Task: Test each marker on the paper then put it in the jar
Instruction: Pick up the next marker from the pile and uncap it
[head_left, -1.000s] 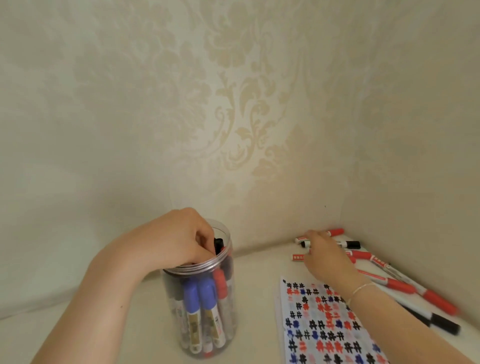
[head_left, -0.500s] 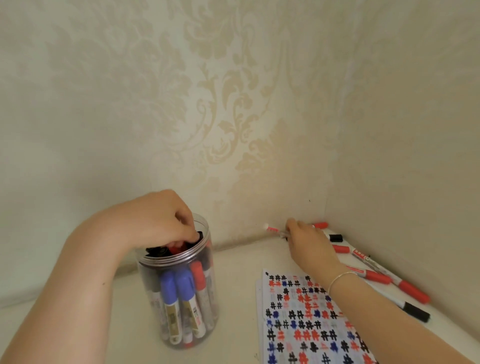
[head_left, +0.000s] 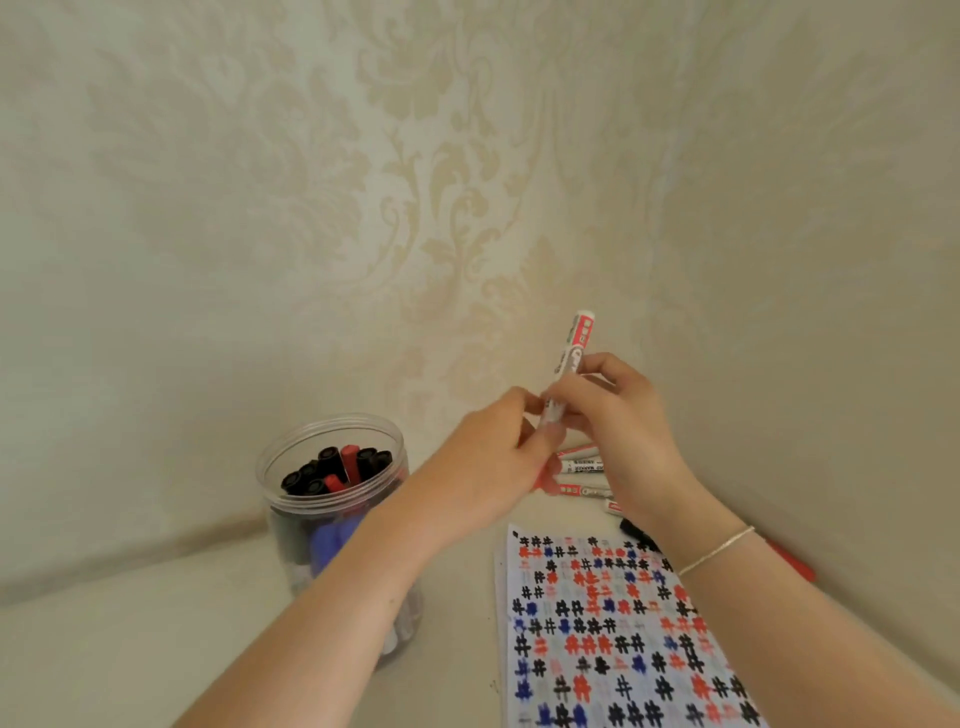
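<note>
Cream damask wallpaper is wrapping a corner, and a pale bench (head_left: 156, 649) is running beneath it. Both hands are meeting in mid-air over the far right of the bench. The right hand (head_left: 618, 431) is gripping a marker (head_left: 574, 353) by its lower barrel, fingers curled round it, its long axis standing nearly upright with the back end pointing up toward the wall. The left hand (head_left: 493, 467) is closing in from the left, fingers pinching at the marker's lower end, where a bit of red is showing; I'd judge that's the cap about to be pulled, though the blur is making the exact grip hard to read.

So the pull should be going downward and left, along the barrel, with the left hand doing the tugging. The paper (head_left: 613, 623) is lying just beneath and nearer, already crowded with black, red and blue hash marks.

Left of the hands, the clear jar (head_left: 332, 499) is standing upright and open, packed with markers, black and red ends up. More loose markers (head_left: 582, 467) are lying behind the hands, by the right wall.
</note>
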